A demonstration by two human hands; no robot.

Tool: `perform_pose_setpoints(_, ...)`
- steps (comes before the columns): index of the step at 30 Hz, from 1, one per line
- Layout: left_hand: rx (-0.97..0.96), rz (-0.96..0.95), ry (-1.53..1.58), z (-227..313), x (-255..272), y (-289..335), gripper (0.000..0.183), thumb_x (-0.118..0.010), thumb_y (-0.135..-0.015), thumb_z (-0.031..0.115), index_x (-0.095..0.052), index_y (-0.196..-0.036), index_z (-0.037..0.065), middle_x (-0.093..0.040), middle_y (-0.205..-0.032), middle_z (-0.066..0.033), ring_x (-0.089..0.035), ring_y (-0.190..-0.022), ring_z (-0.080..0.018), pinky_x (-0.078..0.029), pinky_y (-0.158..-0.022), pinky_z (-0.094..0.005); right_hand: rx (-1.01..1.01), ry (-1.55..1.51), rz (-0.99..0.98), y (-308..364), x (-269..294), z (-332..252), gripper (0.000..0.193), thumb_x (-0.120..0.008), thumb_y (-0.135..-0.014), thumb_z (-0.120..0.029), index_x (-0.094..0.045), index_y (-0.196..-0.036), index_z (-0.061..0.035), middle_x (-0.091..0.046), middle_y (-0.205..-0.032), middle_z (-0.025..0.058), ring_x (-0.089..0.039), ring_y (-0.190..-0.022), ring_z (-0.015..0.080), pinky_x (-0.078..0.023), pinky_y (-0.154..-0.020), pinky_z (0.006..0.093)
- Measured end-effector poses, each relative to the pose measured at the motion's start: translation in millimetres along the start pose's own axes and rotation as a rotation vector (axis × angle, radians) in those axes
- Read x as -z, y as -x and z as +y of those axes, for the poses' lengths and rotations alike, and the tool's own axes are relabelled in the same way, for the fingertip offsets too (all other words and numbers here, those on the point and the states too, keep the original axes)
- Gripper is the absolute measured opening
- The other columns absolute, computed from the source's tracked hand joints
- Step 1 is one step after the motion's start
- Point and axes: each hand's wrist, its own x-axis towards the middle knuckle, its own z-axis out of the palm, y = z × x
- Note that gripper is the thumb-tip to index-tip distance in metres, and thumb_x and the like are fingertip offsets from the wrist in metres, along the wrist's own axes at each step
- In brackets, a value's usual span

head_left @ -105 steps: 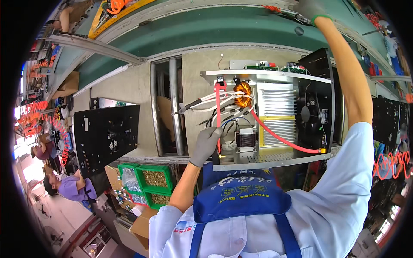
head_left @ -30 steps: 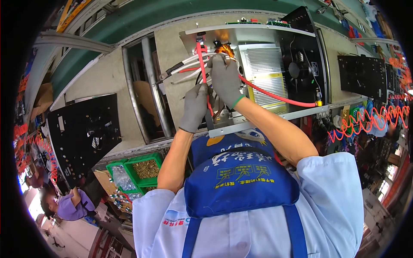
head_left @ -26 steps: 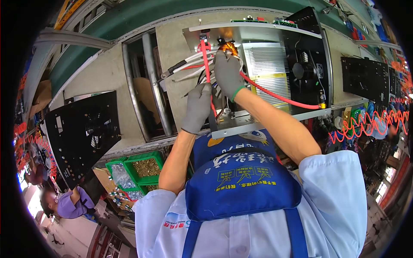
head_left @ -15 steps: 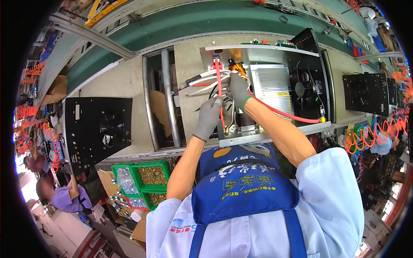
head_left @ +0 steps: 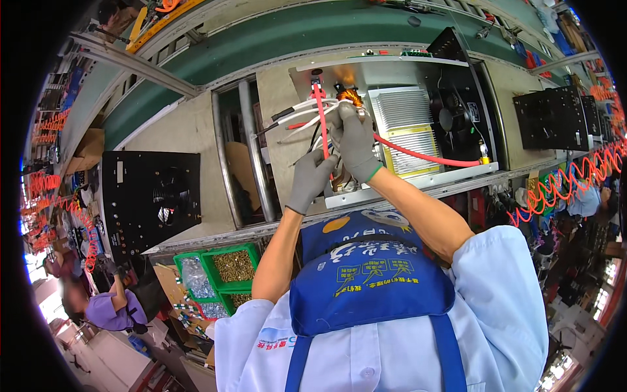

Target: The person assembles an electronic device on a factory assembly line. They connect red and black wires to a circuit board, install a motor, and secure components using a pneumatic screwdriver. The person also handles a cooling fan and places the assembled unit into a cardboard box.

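Note:
An open metal chassis [head_left: 392, 187] lies before me on the bench. My left hand [head_left: 312, 176], in a grey glove, is closed on a red cable [head_left: 320, 112] that runs down from the chassis's far left corner. Just to the right, my gloved right hand [head_left: 356, 147] is closed around a bundle of white wires [head_left: 302, 107], its fingertips beside a copper-wound coil [head_left: 351, 97]. The wires' loose ends stick out to the left past the chassis. A second red cable [head_left: 424, 155] passes in front of a finned heat sink [head_left: 401, 109] toward the right wall.
A black fan [head_left: 450, 117] sits inside the chassis at right. Black units stand at left [head_left: 140, 196] and right [head_left: 548, 121]. Metal rollers [head_left: 257, 153] cross the gap at left. Green bins [head_left: 209, 264] hold brass fasteners. A person in purple [head_left: 114, 307] is at far left.
The chassis appears slightly further left and tilted in the picture. My right hand's fingers have shifted up along the white wires toward the coil. The left hand still grips the red cable.

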Motion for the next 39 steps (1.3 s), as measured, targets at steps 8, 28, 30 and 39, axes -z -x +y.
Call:
perform_pose_setpoints(8, -0.099, -0.076, 0.152, 8.2, 4.8, 14.9, 0.026, -0.066, -0.085, 0.018, -0.067, -0.095, -0.005, -0.067, -0.074, -0.0080, -0.062, -0.068, -0.0118, -0.050, -0.063, -0.0296, 0.182, 0.128, 0.004, -10.4, 8.4, 18.0, 0.034, -0.052, -0.100, -0.033, -0.054, -0.078, -0.0070, -0.050, -0.067, -0.0009, -0.046, -0.061, 0.0085, -0.037, -0.056, 0.0273)
perform_pose_setpoints(28, -0.090, -0.111, 0.041, 17.5, 15.1, 3.3, 0.023, -0.067, -0.078, 0.016, -0.068, -0.089, -0.004, -0.068, -0.064, -0.0093, -0.064, -0.057, -0.0131, -0.050, -0.055, -0.0297, 0.156, 0.487, 0.256, -43.8, 0.0, 29.2, 0.034, -0.054, -0.096, -0.030, -0.055, -0.074, -0.0042, -0.051, -0.065, 0.0021, -0.046, -0.062, 0.0113, -0.037, -0.058, 0.0311)
perform_pose_setpoints(30, -0.091, -0.117, 0.056, 16.1, 15.4, 3.6, 0.023, -0.067, -0.078, 0.016, -0.069, -0.089, -0.004, -0.067, -0.064, -0.0097, -0.064, -0.057, -0.0130, -0.050, -0.056, -0.0294, 0.147, 0.510, 0.221, -45.8, 3.1, 29.1, 0.039, -0.052, -0.098, -0.034, -0.056, -0.078, -0.0005, -0.053, -0.065, 0.0045, -0.047, -0.063, 0.0146, -0.039, -0.060, 0.0362)
perform_pose_setpoints(39, -0.134, -0.104, -0.059, -12.0, 12.0, 7.3, 0.028, -0.067, -0.079, 0.020, -0.068, -0.092, -0.004, -0.066, -0.065, -0.0097, -0.062, -0.057, -0.0154, -0.051, -0.058, -0.0332, 0.463, 1.324, 0.114, -63.1, 29.2, 57.3, 0.020, -0.053, -0.095, -0.023, -0.057, -0.092, -0.0036, -0.056, -0.073, 0.0093, -0.054, -0.065, 0.0205, -0.042, -0.059, 0.0378)
